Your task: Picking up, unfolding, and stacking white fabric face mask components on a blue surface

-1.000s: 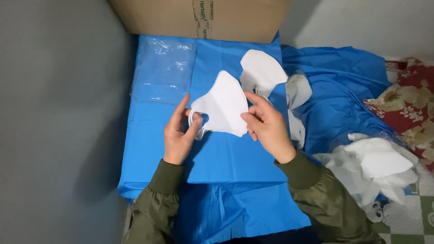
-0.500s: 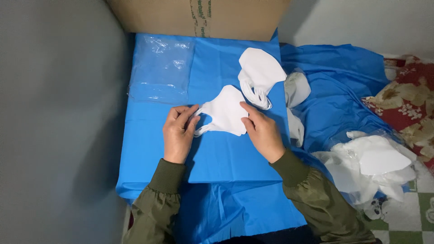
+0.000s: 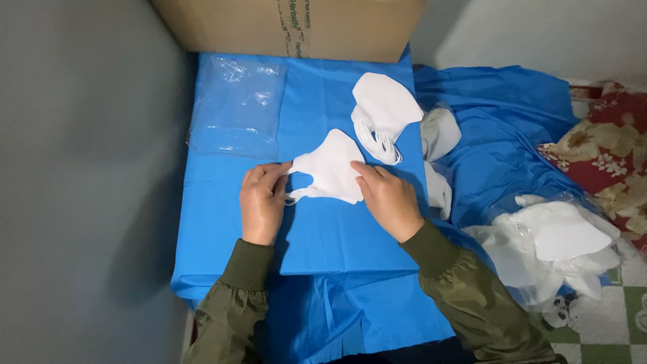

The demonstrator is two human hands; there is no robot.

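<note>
A white folded face mask (image 3: 331, 168) lies flat on the blue sheet (image 3: 229, 249) in front of me. My left hand (image 3: 261, 202) pinches its ear loops at the mask's left end. My right hand (image 3: 389, 199) presses fingers on the mask's right lower edge. Just beyond, up and to the right, a stack of white masks (image 3: 383, 111) rests on the sheet with its loops hanging toward me.
A clear plastic bag (image 3: 237, 101) lies flat at the sheet's far left. A cardboard box (image 3: 290, 27) stands behind. To the right are crumpled blue cloth (image 3: 499, 128), a pile of white masks in plastic (image 3: 549, 246), and a red floral fabric (image 3: 606, 148).
The mask was held up, tilted, between both hands; it has come down flat onto the blue sheet. Both hands lowered with it and moved slightly toward me.
</note>
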